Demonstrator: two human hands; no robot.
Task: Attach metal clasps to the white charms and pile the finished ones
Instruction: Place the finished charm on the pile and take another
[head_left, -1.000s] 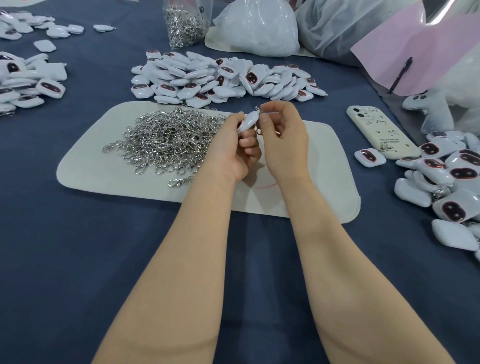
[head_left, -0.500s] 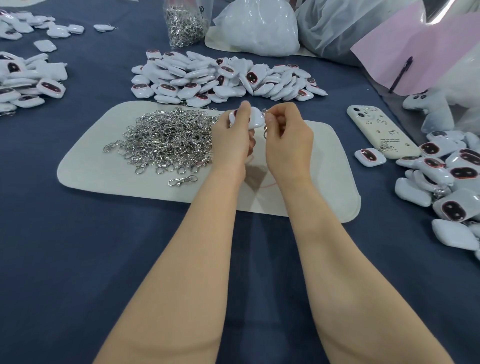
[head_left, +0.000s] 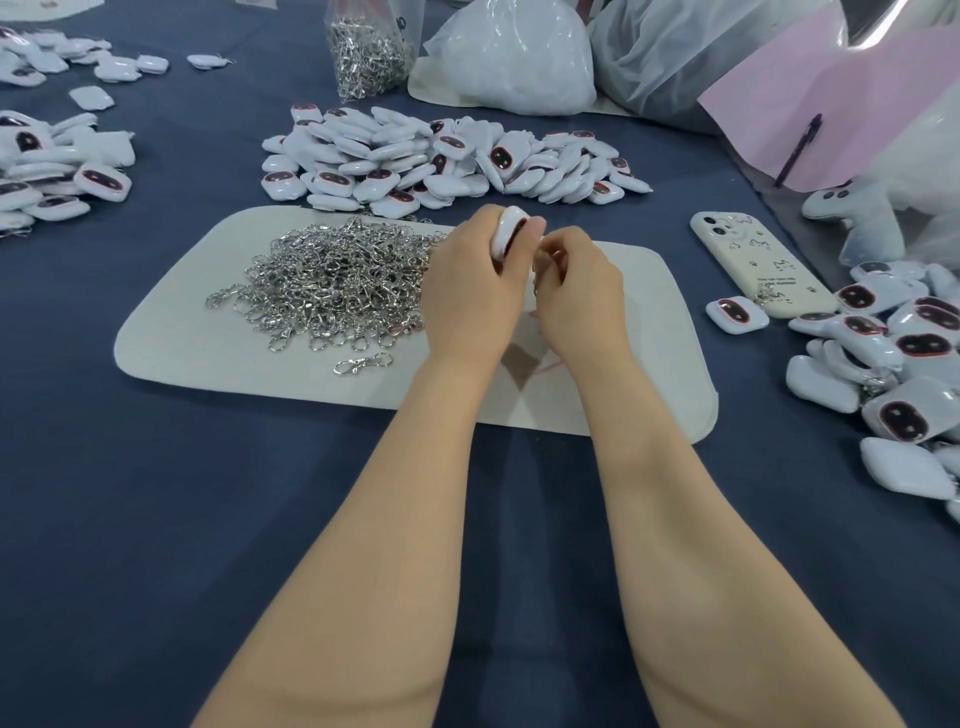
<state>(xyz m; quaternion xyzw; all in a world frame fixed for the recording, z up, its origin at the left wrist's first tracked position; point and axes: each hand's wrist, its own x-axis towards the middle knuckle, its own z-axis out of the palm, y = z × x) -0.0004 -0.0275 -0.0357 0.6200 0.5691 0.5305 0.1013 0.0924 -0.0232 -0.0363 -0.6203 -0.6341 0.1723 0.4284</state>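
1. Cloth of dark blue covers the bench (head_left: 156, 519), and a cream mat (head_left: 623, 405) lies across its middle.
2. On the mat's left half sits a heap of metal clasps (head_left: 332, 280); one loose clasp (head_left: 362, 362) lies just beside the heap's near edge.
3. Behind the mat is a long pile of white charms (head_left: 441, 156). A second pile (head_left: 57, 171) lies at the left edge of the bench and a third pile (head_left: 893, 364) at the right, some of them with dark faces up.
4. A cream phone (head_left: 753, 260) lies to the right of the mat, with a single charm (head_left: 736, 313) just beside its near end.
5. At the far edge stand a clear bag of clasps (head_left: 366, 47), a white plastic bag (head_left: 514, 57), and a pink sheet (head_left: 841, 104) with a pen (head_left: 797, 150) on it.
6. Both hands meet above the mat's far edge, just right of the clasp heap; the forearms hide part of the mat.
7. The left hand (head_left: 467, 291) grips a white charm (head_left: 506, 234), fingers curled round it and its dark face turned toward the right hand.
8. The right hand (head_left: 576, 280) has its fingers curled tight and pinches a held clasp (head_left: 536, 275) at the charm's edge. Only a sliver of metal shows below the thumb, and the join itself is hidden.
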